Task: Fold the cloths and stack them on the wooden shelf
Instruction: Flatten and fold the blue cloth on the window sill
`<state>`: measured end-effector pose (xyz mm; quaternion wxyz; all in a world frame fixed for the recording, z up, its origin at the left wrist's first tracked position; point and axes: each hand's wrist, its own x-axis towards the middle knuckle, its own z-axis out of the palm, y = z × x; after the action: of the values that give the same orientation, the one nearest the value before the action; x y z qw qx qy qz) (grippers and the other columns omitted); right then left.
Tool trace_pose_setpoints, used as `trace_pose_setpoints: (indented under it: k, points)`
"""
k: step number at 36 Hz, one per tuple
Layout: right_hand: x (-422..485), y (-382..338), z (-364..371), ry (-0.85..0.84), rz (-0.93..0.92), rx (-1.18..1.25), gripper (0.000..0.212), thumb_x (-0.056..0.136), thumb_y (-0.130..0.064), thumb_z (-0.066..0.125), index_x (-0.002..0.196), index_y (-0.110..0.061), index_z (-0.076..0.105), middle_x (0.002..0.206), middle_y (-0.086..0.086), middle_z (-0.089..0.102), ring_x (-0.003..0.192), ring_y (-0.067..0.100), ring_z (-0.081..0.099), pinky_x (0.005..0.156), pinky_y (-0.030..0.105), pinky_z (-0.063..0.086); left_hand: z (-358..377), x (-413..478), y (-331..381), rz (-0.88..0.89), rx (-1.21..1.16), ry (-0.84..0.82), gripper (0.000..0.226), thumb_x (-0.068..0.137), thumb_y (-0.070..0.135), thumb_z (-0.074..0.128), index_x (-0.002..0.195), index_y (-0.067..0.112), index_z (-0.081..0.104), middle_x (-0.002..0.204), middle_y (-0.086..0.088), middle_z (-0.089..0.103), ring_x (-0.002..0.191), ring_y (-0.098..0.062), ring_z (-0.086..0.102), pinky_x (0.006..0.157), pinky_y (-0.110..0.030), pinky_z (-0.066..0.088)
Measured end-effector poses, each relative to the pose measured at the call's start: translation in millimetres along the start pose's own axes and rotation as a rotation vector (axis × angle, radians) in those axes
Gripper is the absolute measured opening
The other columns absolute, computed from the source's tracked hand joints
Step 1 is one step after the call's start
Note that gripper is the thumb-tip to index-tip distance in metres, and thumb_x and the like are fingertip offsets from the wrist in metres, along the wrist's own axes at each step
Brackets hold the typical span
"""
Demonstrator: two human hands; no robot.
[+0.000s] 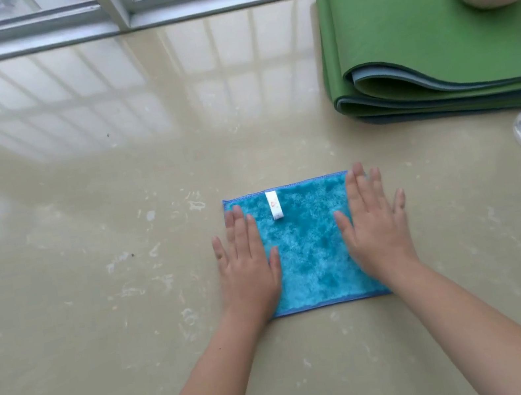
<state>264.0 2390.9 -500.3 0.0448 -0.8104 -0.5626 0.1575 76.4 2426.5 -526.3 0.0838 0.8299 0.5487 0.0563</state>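
The left hand [246, 262] lies flat, fingers straight, on the left edge of the blue cloth [310, 251], spread on the floor [83, 228]. The right hand [375, 225] presses likewise on its right edge. Probably smoothing; folding and shelving seem undone, and no shelf is visible.

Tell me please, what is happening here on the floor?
A person presses both hands flat on a blue cloth that lies spread on the shiny floor. The left hand lies over its left edge and the right hand over its right edge, probably to smooth it. A white label shows near the far edge. A folded green mat lies to the right. No wooden shelf is in view, so this cloth is not yet stacked.
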Motion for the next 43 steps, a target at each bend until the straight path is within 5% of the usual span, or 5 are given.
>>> trace_pose_setpoints:
  k: [6, 20, 27, 32, 43]
  points:
    - [-21, -38, 43, 0.081, -0.184, -0.001, 0.055, 0.086, -0.031, 0.033, 0.132, -0.004, 0.049, 0.139, 0.011, 0.048, 0.13, 0.025, 0.041, 0.097, 0.053, 0.04, 16, -10, 39, 0.016, -0.06, -0.075, 0.052, 0.085, 0.019, 0.03, 0.133, -0.003, 0.034, 0.14, -0.019, 0.045, 0.133, -0.029, 0.035, 0.111, -0.042, 0.011]
    - [-37, 15, 47, 0.106, -0.132, -0.049, 0.058, 0.09, -0.035, 0.027, 0.145, -0.015, 0.022, 0.158, -0.008, -0.003, 0.143, 0.008, -0.011, 0.11, 0.048, 0.019, 10, -29, -1, 0.069, 0.027, -0.112, 0.063, 0.089, 0.041, 0.03, 0.144, 0.009, 0.026, 0.152, -0.005, 0.027, 0.144, -0.008, -0.009, 0.111, -0.048, 0.022]
    - [-45, 33, 37, 0.057, -0.057, -0.08, 0.057, 0.09, -0.033, 0.028, 0.143, -0.01, 0.028, 0.15, -0.001, 0.028, 0.144, 0.012, -0.005, 0.094, 0.059, 0.037, 1, -36, -20, 0.077, 0.108, -0.129, 0.059, 0.099, 0.039, 0.003, 0.14, 0.007, 0.03, 0.148, -0.007, 0.037, 0.144, -0.015, 0.006, 0.094, -0.056, 0.041]
    - [-32, 27, 14, 0.088, -0.038, 0.016, 0.049, 0.087, -0.026, 0.033, 0.118, 0.001, 0.06, 0.132, 0.018, 0.054, 0.117, 0.037, 0.055, 0.086, 0.06, 0.044, -19, -2, -16, 0.14, -0.009, 0.016, 0.039, 0.086, 0.017, 0.037, 0.099, -0.001, 0.069, 0.113, -0.018, 0.065, 0.092, -0.032, 0.066, 0.067, -0.039, 0.054]
    - [63, 5, -32, -0.001, 0.145, 0.188, 0.035, 0.098, -0.019, 0.042, 0.132, -0.009, 0.043, 0.132, 0.01, 0.043, 0.124, 0.026, 0.035, 0.096, 0.038, 0.035, -44, 94, -15, -0.231, -0.171, -0.201, 0.033, 0.095, 0.012, 0.043, 0.126, 0.012, 0.052, 0.127, -0.01, 0.045, 0.113, -0.027, 0.046, 0.086, -0.036, 0.04]
